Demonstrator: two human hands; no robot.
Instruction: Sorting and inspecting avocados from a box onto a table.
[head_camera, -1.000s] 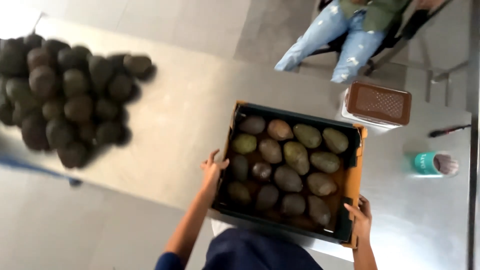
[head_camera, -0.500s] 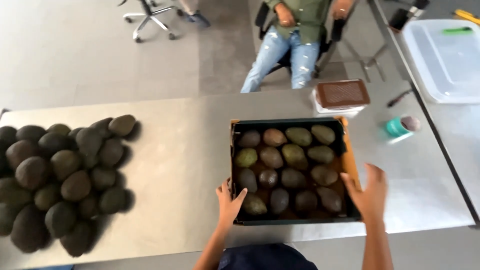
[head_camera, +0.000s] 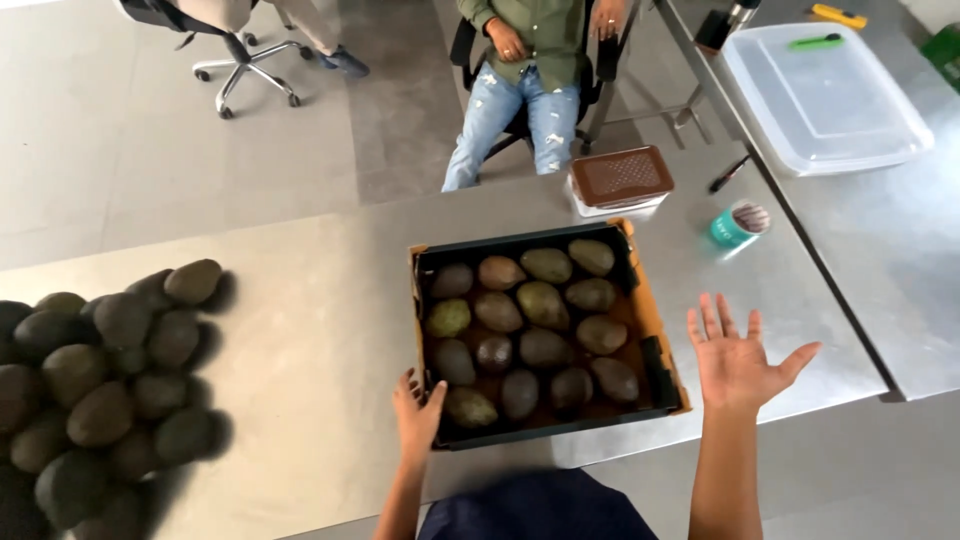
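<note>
— Right, what do we have at our hands?

— Our left hand rests on the near left corner of the cardboard tray, fingers curled over its dark rim. Whether the thumb presses the outer wall we cannot tell; the corner hides it. Our right hand hovers just beside the tray's right wall, apart from it, palm up-turned toward the camera, fingers spread wide, holding nothing.

— And the tray itself?

— It sits on the steel table, near the front edge, slightly rotated. Inside we count rows of avocados, green to dark brown. Those along the near wall are partly hidden by the rim, so we give no exact count.

— What is cut off?

— The avocado pile at the left runs out of the frame at the left and bottom edges; its far side is out of view. Our forearms leave the frame at the bottom, above a dark blue garment.

— Beyond the tray?

— A container with a brown perforated lid stands just behind the tray's far right corner. A teal tape roll lies to its right, blurred. A clear lidded tub sits on the adjoining table. A seated person in jeans is cropped at the top edge, and a swivel chair stands further left, also cropped.
</note>
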